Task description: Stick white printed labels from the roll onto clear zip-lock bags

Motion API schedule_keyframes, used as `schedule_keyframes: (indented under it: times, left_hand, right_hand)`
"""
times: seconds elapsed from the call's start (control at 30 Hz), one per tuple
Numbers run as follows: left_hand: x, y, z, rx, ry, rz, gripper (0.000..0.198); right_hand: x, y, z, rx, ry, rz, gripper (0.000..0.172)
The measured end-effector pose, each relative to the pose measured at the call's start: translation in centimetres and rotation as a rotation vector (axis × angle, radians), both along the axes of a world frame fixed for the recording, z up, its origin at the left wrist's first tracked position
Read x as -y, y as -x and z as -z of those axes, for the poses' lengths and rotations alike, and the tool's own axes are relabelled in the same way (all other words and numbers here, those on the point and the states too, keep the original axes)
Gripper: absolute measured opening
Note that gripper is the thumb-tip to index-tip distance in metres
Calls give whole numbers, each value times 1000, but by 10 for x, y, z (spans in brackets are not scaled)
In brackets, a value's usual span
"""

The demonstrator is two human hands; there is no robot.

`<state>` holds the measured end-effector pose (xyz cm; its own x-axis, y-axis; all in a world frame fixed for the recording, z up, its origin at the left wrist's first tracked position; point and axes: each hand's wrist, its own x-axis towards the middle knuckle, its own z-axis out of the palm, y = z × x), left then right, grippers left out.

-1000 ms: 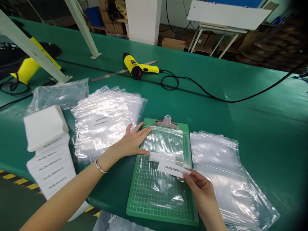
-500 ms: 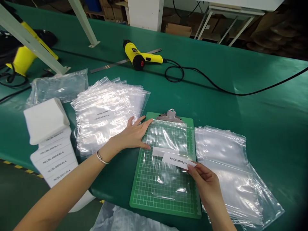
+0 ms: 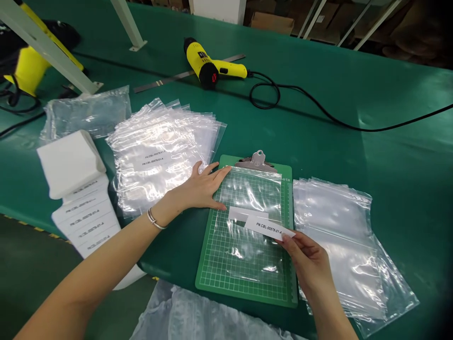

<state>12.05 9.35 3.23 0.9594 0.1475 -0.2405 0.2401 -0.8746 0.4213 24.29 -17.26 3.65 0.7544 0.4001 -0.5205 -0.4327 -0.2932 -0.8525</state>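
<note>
A clear zip bag [image 3: 253,264] lies flat on a green gridded clipboard [image 3: 208,278], its zip edge just below the metal clip [image 3: 257,162]. My left hand [image 3: 203,188] is open, fingers spread, with thumb and fingertips on the bag's left side. Between thumb and fingers, my right hand [image 3: 309,259] pinches the right end of a white label [image 3: 264,226] printed "PN:CBL-00578-01-A". This label is over the bag's middle, slightly tilted. Behind it shows a plain white strip [image 3: 239,214]; whether the two touch I cannot tell.
Left of the clipboard is a fanned pile of labelled zip bags [image 3: 159,137]; more zip bags [image 3: 339,245] lie to its right. A folded label stack [image 3: 71,160] hangs over the table's front edge. A yellow heat gun [image 3: 201,61] rests across a steel ruler [image 3: 152,87], its cord trailing right.
The view has tilted down a little, so the table sits higher in the picture. Both hands and the label keep nearly the same place over the bag.
</note>
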Motion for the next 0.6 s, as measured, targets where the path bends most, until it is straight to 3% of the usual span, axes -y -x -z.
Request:
schedule_keyframes:
  times: [0.6]
  left_hand:
    - [1,-1,-5,-45,6,19,99]
  right_hand:
    - [-7,-4,-9,44,-5,78,28]
